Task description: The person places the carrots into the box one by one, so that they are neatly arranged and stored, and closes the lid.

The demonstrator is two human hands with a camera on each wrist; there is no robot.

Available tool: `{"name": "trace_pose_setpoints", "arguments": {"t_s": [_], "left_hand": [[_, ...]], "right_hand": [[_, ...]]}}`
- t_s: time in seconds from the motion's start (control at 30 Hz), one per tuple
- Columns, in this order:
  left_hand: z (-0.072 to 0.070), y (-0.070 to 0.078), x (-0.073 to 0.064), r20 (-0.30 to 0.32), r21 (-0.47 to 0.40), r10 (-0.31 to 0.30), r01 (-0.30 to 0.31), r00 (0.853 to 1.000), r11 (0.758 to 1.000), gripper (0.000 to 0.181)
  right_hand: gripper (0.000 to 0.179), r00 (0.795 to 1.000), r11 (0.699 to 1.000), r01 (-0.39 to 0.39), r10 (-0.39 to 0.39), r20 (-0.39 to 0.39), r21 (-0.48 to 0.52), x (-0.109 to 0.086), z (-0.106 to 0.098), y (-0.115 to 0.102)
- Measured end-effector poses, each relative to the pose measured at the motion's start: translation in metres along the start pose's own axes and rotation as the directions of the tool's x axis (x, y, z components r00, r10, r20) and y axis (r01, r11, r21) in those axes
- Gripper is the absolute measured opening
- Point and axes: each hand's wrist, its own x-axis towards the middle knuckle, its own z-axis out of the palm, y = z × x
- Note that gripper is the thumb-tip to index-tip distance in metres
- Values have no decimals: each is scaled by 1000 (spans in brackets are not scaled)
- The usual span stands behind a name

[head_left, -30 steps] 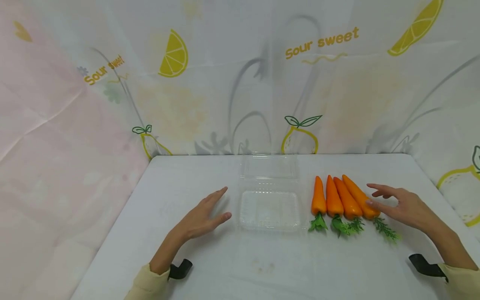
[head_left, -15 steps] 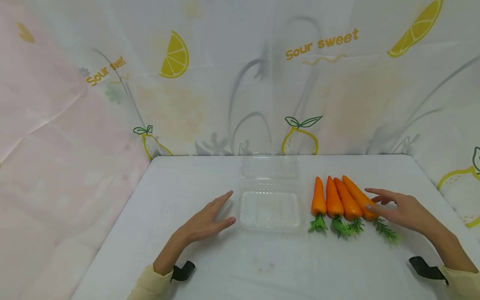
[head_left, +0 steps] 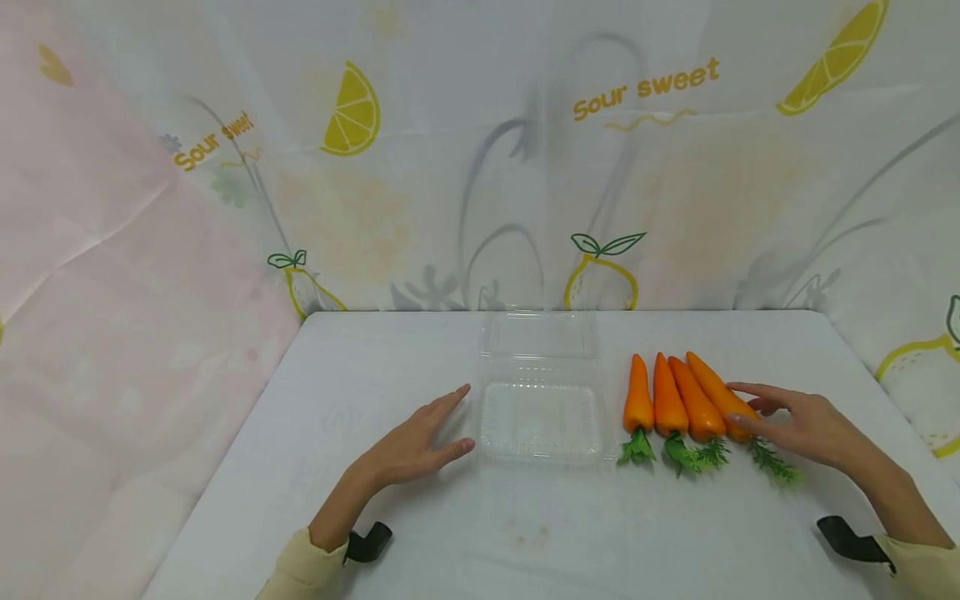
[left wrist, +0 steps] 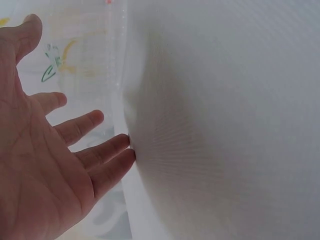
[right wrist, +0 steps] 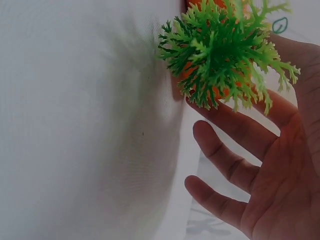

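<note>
Several orange carrots with green leafy tops lie side by side on the white table; the middle ones include this carrot (head_left: 670, 396). My right hand (head_left: 813, 425) is at the thick end of the rightmost carrot (head_left: 711, 385), thumb over it and fingers along its right side. In the right wrist view, green leaves (right wrist: 220, 55) hide much of that contact; the outer fingers are spread. Left of the carrots lies a clear plastic clamshell box (head_left: 540, 421), its lid (head_left: 538, 335) laid back. My left hand (head_left: 408, 446) is beside the box's left edge, fingers extended, holding nothing.
The white tabletop (head_left: 420, 350) ends at a printed cloth backdrop (head_left: 450, 167) with lemon drawings. Black wrist mounts (head_left: 370, 542) stick out near both cuffs. Small faint stains (head_left: 528, 533) mark the table's front.
My left hand has moved right, closer to the box. My right hand has lowered and come in around the rightmost carrot. The carrots and box have stayed put.
</note>
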Motion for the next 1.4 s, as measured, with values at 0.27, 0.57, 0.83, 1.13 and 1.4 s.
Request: {"name": "trace_pose_setpoints", "arguments": {"t_s": [0.27, 0.57, 0.83, 1.13, 1.4], "left_hand": [[0, -1, 0, 2, 5, 10, -10, 1000, 1000, 82], [1, -1, 0, 10, 6, 12, -12, 1000, 1000, 81], [1, -2, 0, 8, 8, 14, -14, 1000, 1000, 81], [1, -2, -1, 13, -5, 17, -17, 1000, 1000, 81], [1, -3, -1, 4, 5, 22, -22, 1000, 1000, 81]], "right_hand": [[55, 1000, 1000, 6, -6, -11, -15, 0, -3, -1], [51, 1000, 998, -26, 25, -14, -54, -1, -8, 5], [57, 994, 993, -106, 106, -7, -58, -1, -12, 12], [54, 987, 989, -130, 123, -106, -65, -3, -11, 17], [46, 964, 970, -208, 183, -192, -123, -4, -5, 21]]}}
